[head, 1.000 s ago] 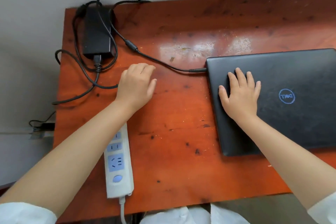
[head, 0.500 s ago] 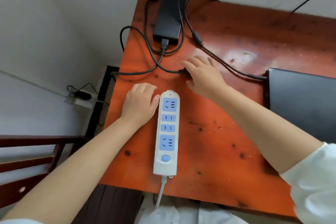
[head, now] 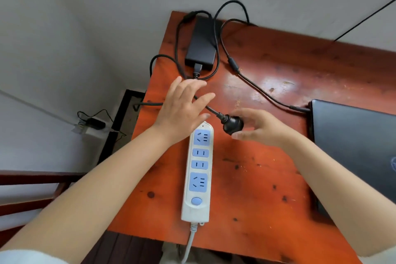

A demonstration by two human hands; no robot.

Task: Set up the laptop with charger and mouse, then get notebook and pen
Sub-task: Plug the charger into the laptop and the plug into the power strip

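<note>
A: What have the fingers got?

B: The right hand (head: 260, 128) pinches the round black charger plug (head: 233, 124), just beside the far end of the white power strip with blue sockets (head: 198, 174). The left hand (head: 182, 107) hovers with fingers spread, holding nothing.

A: And the charger?

B: Its flat black rectangular brick (head: 202, 44) lies at the far corner of the red-orange wooden table (head: 257, 178); a thin cable runs into the closed black laptop (head: 355, 146) at the right edge.

— What's different from half a second ago?
— The right hand (head: 260, 128) now pinches the plug (head: 232, 124), pulled nearer the strip (head: 198, 174).
— The left hand (head: 182, 107)?
— Moved off the tabletop beside the strip, fingers spread over the cord (head: 211, 109).
</note>
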